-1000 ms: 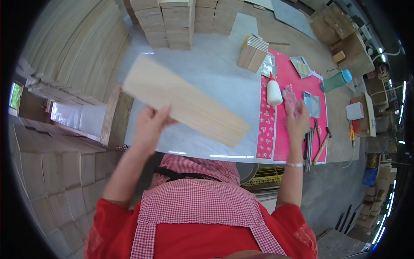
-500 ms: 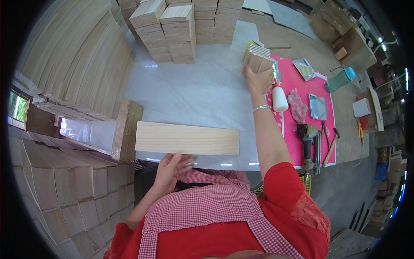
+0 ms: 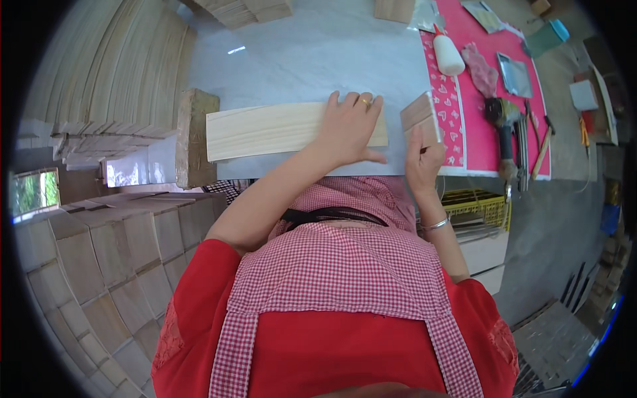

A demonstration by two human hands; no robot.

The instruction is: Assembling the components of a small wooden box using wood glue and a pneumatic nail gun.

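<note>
A long pale wooden board [image 3: 265, 129] lies across the near part of the table. My left hand [image 3: 348, 129] rests over its right end, palm down, fingers spread and the thumb held out past the near edge. Just right of the board, my right hand [image 3: 424, 166] grips a small wooden board [image 3: 419, 118] with a whitish right edge. This small piece is tilted and stands apart from the long board. Part of its lower end is covered by my fingers.
A thick wooden block [image 3: 198, 136] sits at the long board's left end. Tall stacks of boards [image 3: 113, 73] rise at the left. On the pink mat [image 3: 478, 132] are a white glue bottle [image 3: 448, 54], a power tool [image 3: 504, 132] and a hammer [image 3: 542, 149].
My right hand has come back from the far stack of small boards with one piece. My left hand has moved up and right onto the long board. The view has tilted nearer.
</note>
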